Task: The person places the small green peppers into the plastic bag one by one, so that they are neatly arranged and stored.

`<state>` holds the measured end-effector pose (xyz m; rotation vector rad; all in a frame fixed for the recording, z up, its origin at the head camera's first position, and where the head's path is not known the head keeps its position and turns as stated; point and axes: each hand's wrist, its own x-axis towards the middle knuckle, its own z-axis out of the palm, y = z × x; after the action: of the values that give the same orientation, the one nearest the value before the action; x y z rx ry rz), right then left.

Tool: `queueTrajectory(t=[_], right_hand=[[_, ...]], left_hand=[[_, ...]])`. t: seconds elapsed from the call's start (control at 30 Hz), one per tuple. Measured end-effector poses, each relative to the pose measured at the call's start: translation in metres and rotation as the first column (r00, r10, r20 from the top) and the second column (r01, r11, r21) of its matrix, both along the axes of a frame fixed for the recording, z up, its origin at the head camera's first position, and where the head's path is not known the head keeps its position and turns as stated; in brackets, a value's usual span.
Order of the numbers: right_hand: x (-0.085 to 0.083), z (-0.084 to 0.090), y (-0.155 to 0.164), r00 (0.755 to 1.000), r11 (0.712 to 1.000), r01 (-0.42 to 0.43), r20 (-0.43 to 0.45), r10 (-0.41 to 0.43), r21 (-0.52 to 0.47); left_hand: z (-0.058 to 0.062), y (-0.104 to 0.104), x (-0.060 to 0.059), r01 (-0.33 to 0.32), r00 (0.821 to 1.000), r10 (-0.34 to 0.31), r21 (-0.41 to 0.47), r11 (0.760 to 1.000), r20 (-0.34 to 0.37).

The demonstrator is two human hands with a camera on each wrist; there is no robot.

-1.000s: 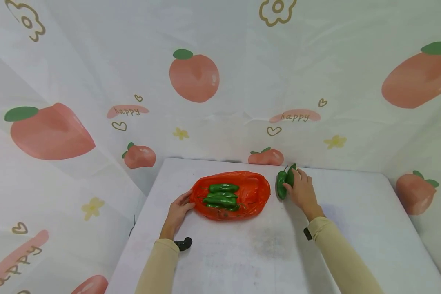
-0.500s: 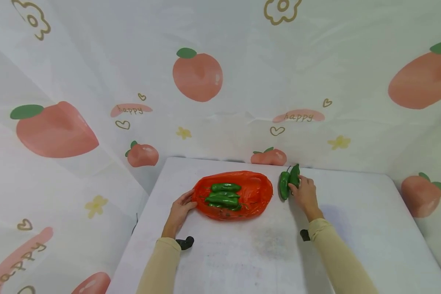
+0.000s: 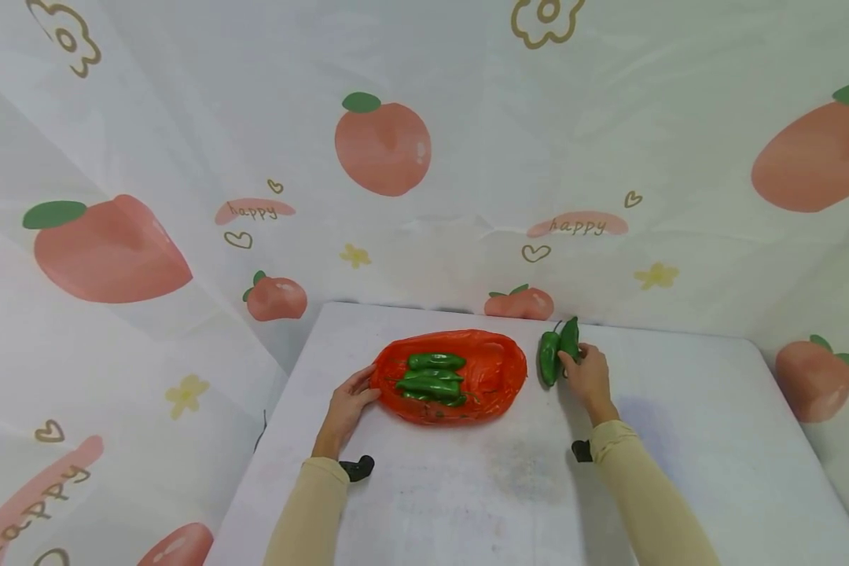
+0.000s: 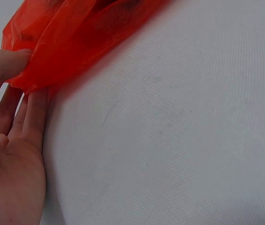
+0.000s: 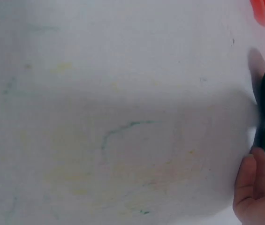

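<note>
Left hand (image 4: 10, 154) pinches the red bag (image 3: 449, 376), clear only at the wrist; right hand (image 3: 589, 375) grips two peppers (image 3: 559, 350).

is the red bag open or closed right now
Open. The red bag lies spread on the table, its mouth wide, green peppers showing inside; the left hand pinches its edge.

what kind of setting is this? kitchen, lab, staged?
Likely a staged recording booth, not a kitchen: peach-print cloth backdrop hangs on all sides, a white-covered table stands alone, and it bears only a red plastic bag and green peppers.
</note>
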<state>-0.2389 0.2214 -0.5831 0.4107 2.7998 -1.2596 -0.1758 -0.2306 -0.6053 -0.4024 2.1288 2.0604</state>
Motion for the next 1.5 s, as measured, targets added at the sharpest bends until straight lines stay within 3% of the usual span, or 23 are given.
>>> queueTrajectory(t=[0.4,0.7,0.93,1.13,1.33,1.5], right_hand=[[0.001,0.001,-0.002,0.993,0.991,0.118,0.024,-0.116,-0.067],[0.006,-0.004,-0.002,0.970,0.960,0.242,0.013,-0.243,-0.144],[0.010,-0.002,0.002,0.952,0.933,0.300,0.003,-0.306,-0.197],[0.015,0.004,0.006,0.946,0.923,0.322,0.026,-0.324,-0.209],[0.018,0.009,0.009,0.932,0.881,0.361,0.086,-0.353,-0.306],[0.019,0.017,0.010,0.923,0.850,0.376,0.069,-0.379,-0.370]], left_hand=[[0.001,0.002,0.002,0.012,1.000,-0.012,0.019,1.000,0.014],[0.016,0.002,0.006,0.037,0.999,-0.038,0.024,0.999,0.039],[0.003,0.000,0.004,0.024,1.000,-0.024,-0.045,0.999,0.001],[0.003,0.000,0.003,0.018,1.000,-0.017,-0.052,0.998,0.018],[0.001,0.000,0.001,0.020,1.000,-0.020,-0.049,0.999,0.012],[0.003,0.000,0.000,0.000,1.000,0.000,-0.028,1.000,0.011]])
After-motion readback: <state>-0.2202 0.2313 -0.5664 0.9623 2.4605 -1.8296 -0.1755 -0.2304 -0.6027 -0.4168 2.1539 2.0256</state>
